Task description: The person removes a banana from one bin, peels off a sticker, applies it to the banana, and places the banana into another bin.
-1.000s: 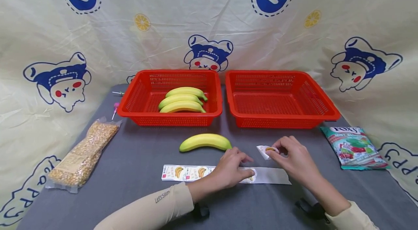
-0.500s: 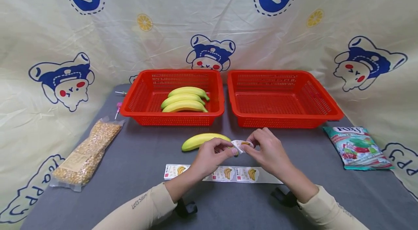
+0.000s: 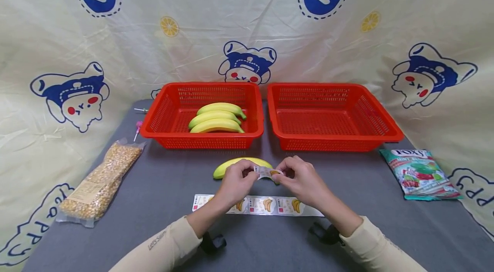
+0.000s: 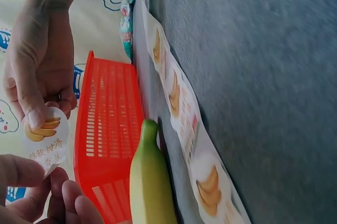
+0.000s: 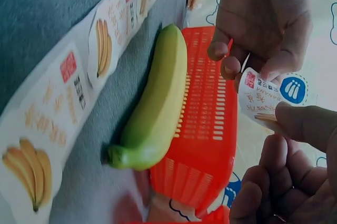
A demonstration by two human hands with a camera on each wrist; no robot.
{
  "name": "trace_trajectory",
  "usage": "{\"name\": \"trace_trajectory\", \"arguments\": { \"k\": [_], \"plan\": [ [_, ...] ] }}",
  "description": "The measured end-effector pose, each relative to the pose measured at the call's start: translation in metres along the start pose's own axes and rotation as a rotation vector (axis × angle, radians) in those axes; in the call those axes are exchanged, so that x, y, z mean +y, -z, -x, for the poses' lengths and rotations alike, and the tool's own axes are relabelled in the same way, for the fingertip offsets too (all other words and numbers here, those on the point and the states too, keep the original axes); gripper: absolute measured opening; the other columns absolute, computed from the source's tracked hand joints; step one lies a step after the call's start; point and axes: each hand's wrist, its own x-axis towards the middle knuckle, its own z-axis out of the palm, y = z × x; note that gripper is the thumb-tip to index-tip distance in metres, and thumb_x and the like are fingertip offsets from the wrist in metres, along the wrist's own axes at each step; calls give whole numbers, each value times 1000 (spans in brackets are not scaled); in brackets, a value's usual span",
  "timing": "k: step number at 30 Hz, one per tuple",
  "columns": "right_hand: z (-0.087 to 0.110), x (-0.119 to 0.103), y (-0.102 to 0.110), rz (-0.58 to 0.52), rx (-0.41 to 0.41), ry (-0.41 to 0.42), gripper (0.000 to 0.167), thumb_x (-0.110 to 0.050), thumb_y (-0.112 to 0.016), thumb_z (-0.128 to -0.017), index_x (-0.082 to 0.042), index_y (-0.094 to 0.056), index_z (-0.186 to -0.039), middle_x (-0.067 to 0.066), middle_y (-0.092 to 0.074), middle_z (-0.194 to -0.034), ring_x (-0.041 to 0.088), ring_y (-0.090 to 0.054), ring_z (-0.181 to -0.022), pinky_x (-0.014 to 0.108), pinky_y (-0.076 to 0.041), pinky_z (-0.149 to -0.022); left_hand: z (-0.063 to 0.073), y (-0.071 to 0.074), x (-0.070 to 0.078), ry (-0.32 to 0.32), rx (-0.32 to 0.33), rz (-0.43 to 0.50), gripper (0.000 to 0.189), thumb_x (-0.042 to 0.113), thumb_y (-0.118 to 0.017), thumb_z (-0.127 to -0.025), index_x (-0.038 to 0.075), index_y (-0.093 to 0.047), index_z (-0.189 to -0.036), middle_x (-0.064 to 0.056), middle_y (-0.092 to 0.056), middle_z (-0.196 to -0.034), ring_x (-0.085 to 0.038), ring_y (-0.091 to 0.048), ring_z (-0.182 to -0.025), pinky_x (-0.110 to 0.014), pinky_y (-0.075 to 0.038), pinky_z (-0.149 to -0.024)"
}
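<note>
A white sticker [image 3: 264,172] with a banana picture is stretched between both hands, just above a single banana [image 3: 240,163] on the grey cloth. My left hand [image 3: 237,182] pinches its left end between thumb and finger. The opposite end, by the printed bananas, is pinched by my right hand [image 3: 302,180]. In the right wrist view the sticker [image 5: 258,97] bends a little between the fingertips. Nearer to me lies a strip of banana stickers [image 3: 262,205], partly hidden by the forearms. The right wrist view shows the whole banana [image 5: 152,103] apart from the sticker.
At the back left, a red basket [image 3: 206,141] holds three bananas [image 3: 216,118]. Beside it stands a second red basket [image 3: 320,144]. A bag of corn kernels [image 3: 102,182] lies at left, with a pink-topped stick [image 3: 137,128] behind it. A Foxs candy bag [image 3: 420,174] lies at right.
My right hand has carried the sticker left from over the strip's right end. My left hand has left the strip and taken the sticker's other end. Both hands have moved over the banana.
</note>
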Motion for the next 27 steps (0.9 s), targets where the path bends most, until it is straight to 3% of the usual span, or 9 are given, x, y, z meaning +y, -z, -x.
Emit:
{"name": "trace_trajectory", "arguments": {
  "k": [7,15,19,23,27],
  "plan": [
    [-10,0,-12,-25,-51,-68,11,-17,-76,-78,-14,-66,-81,-1,-54,-71,12,-47,-67,21,-40,-56,-2,17,-6,14,-2,-108,7,10,-68,-83,5,-69,-88,-7,-66,-77,-11,-52,-69,-20,-44,-61],
    [-32,4,-30,-2,-57,-48,22,-18,-76,-77,-9,-71,-97,1,-64,-78,11,-50,-70,22,-41,-62,-15,35,-16,45,43,-240,7,17,-72,-81,10,-71,-81,-3,-68,-72,-11,-50,-65,-23,-41,-61],
    [-45,7,-36,10,-98,-74,13,-22,-76,-78,-12,-72,-86,1,-68,-81,11,-52,-71,24,-42,-63,-21,42,-21,45,54,-292,10,18,-72,-81,9,-71,-79,-3,-69,-74,-12,-51,-67,-24,-40,-63],
    [-57,9,-42,17,-146,-109,13,-26,-75,-79,-15,-69,-76,-1,-64,-73,12,-50,-67,24,-39,-59,-26,47,-26,69,48,-316,10,19,-73,-81,9,-71,-79,-4,-69,-76,-13,-52,-69,-25,-40,-63],
    [-65,11,-47,40,-168,-114,16,-26,-75,-78,-14,-67,-72,-3,-60,-67,10,-46,-62,23,-34,-54,-30,50,-31,26,55,-372,10,18,-73,-80,10,-70,-76,-3,-69,-77,-14,-54,-71,-27,-41,-66]
  ]
}}
